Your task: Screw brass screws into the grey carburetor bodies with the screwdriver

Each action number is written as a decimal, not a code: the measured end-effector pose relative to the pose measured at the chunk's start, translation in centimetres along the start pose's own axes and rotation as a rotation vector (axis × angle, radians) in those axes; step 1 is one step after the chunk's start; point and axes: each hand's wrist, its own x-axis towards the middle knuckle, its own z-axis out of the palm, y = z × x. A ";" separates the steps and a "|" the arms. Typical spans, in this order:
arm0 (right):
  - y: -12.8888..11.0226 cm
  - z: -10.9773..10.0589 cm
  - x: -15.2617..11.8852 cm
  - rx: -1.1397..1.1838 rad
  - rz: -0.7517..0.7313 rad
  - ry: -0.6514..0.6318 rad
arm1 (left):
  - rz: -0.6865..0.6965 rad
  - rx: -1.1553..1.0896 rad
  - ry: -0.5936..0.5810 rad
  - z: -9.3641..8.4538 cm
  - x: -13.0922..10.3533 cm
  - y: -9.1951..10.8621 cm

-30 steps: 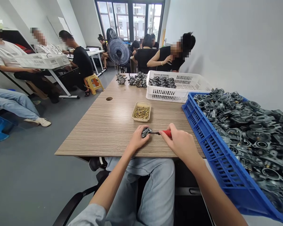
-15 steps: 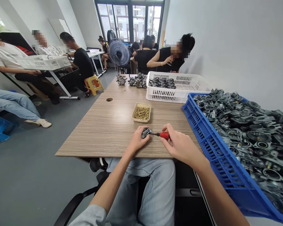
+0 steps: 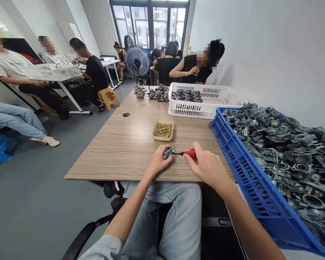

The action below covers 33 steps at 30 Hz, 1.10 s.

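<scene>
Near the front of the wooden table, my left hand point(image 3: 159, 160) is closed around a small grey metal carburetor part point(image 3: 168, 153), partly hidden by the fingers. My right hand point(image 3: 204, 159) grips the red handle of a screwdriver point(image 3: 190, 154). Its dark shaft lies level, pointing left, and the tip meets the metal part; the exact contact spot is too small to make out. Just beyond my hands stands a small beige tray point(image 3: 163, 138) of brass-coloured pieces point(image 3: 164, 130).
To the right, a blue crate point(image 3: 243, 169) is heaped with grey metal castings point(image 3: 292, 144). Behind it a white basket point(image 3: 189, 109) holds several dark parts. More metal assemblies point(image 3: 158, 93) sit at the table's far end. A co-worker point(image 3: 197, 65) is beyond the basket.
My right hand has shifted slightly on the screwdriver handle, its fingers rolled a little. My left hand and the metal part stay in place.
</scene>
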 end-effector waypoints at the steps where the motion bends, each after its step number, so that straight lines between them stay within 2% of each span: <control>1: -0.1 0.0 0.0 -0.017 0.012 0.009 | -0.001 0.002 0.001 0.0 0.0 0.0; 7: -0.1 0.1 0.2 -0.110 0.074 0.043 | -0.005 0.008 -0.003 0.0 0.0 0.0; 10: -0.1 0.1 0.2 -0.082 0.078 0.039 | -0.003 0.016 -0.002 0.1 0.0 -0.1; 18: 0.6 -0.6 -0.6 0.232 -0.144 -0.032 | -0.008 0.012 0.002 0.1 0.0 -0.1; 26: 1.0 -0.9 -0.7 0.322 -0.233 -0.054 | -0.007 0.015 -0.003 0.0 0.0 -0.1; 33: 0.6 -0.4 -0.3 0.113 -0.143 -0.018 | -0.001 0.007 0.000 0.1 0.0 -0.1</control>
